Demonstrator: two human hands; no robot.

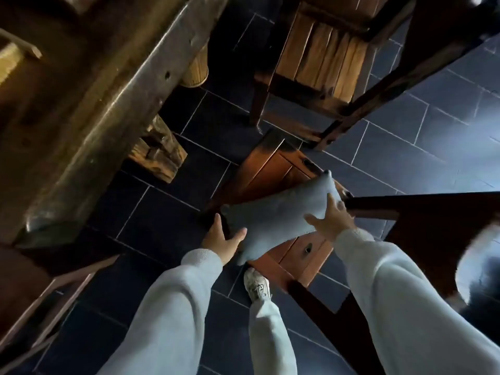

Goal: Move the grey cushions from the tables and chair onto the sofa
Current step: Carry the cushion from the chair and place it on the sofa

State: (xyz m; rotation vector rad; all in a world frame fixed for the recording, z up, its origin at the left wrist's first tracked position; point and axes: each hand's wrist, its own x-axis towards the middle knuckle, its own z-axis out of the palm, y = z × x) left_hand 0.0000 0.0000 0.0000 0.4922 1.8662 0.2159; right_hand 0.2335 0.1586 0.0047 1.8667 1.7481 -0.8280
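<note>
The fingers [333, 205] of the right hand [331, 216] lay spread over the right end of the grey cushion [281, 215], pressing on its top face, thumb stretched along its lower edge. The left hand [223, 240] clasped the cushion's left end, thumb on top near the lower edge and the other fingers wrapped around the corner, mostly hidden underneath. Both hands thus gripped the same cushion, one at each end.

The cushion was rectangular and lay tilted, its far right corner higher in the view than its near left one. It sat over a small reddish wooden desk [305, 250] with a drawer front and dark pull; whether it rested on the top or was just clear of it could not be told.

Both arms wore pale grey sleeves [173, 315]. Between them a leg in the same pale cloth ended in a white shoe [257, 285] planted on the dark tiled floor [162, 217], just beside the desk.

Farther off, a slatted wooden chair [319, 63] stood above the desk in the view. A long heavy wooden beam [108, 104] ran along the left. Dark wooden furniture [438, 226] filled the right edge, its form unclear.
</note>
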